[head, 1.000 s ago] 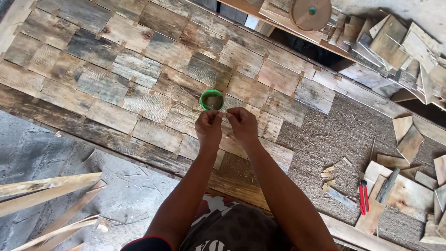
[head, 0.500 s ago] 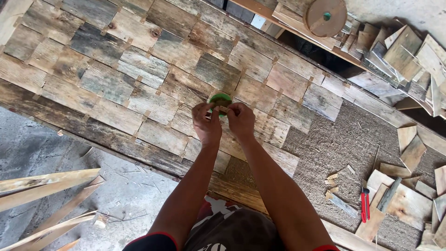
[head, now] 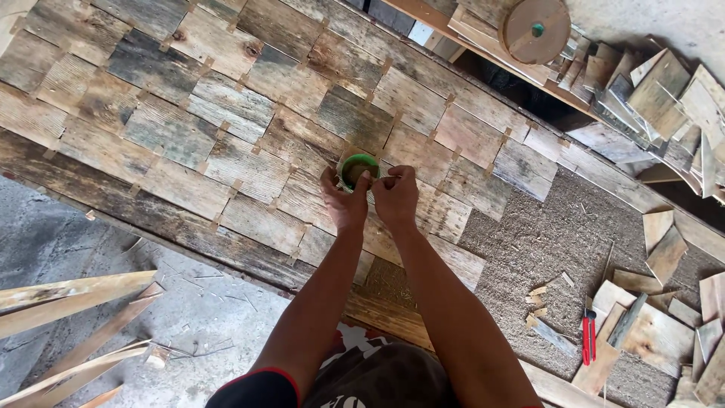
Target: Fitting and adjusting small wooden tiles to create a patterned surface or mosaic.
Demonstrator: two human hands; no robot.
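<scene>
Both hands pinched together on a small green roll [head: 359, 168] over the wood-tile panel [head: 226, 136]: left hand [head: 343, 202] gripping the near rim, right hand [head: 395, 198] closed on its right edge. Probably light, stiff as a ring but thin-walled (likely tape, though too small to tell), best taken by the outer rim between thumb and fingers. No labels or packages legible; right of the roll, a red-handled tool [head: 588, 337] among loose wood offcuts [head: 664, 249], and a round wooden disc [head: 535, 29] up beyond.
</scene>
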